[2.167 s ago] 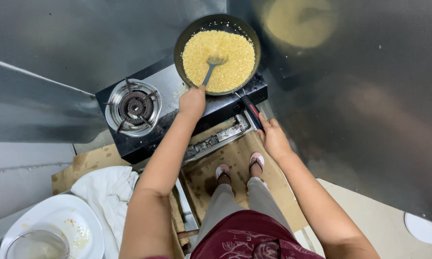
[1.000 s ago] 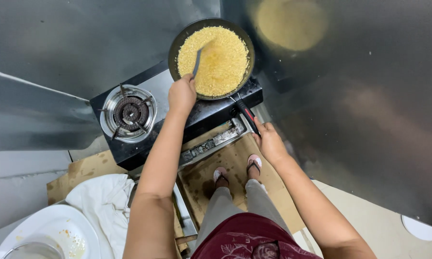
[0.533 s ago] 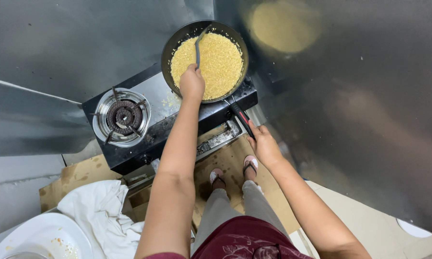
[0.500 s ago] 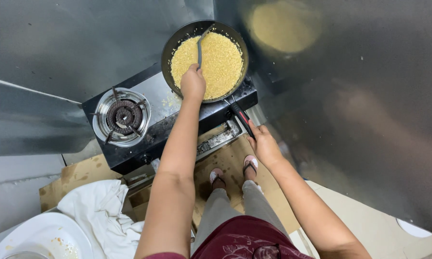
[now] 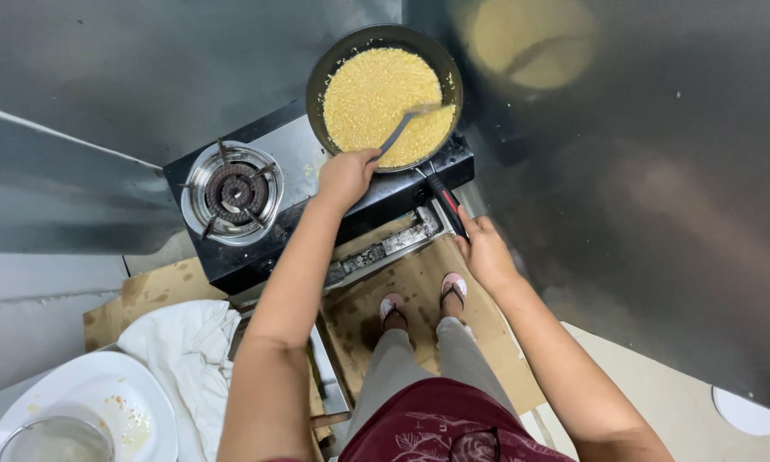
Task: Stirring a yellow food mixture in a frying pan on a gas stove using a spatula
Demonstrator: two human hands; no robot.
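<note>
A dark frying pan (image 5: 315,81) full of yellow grains (image 5: 372,94) sits on the right burner of a black two-burner gas stove (image 5: 385,198). My left hand (image 5: 346,175) is shut on the handle of a metal spoon (image 5: 406,124). The spoon's bowl lies in the grains at the pan's right side. My right hand (image 5: 487,252) grips the end of the pan's black and red handle (image 5: 445,201), which sticks out toward me past the stove's front edge.
The stove's left burner (image 5: 233,190) is bare. A white plate (image 5: 137,402) with food traces, a glass bowl (image 5: 56,441) and a white cloth (image 5: 188,351) lie at the lower left. My sandalled feet stand on brown cardboard (image 5: 419,282). Steel walls surround the stove.
My left hand has swept the spoon from the pan's far left rim across to its right side. My right hand has stayed on the pan handle.
</note>
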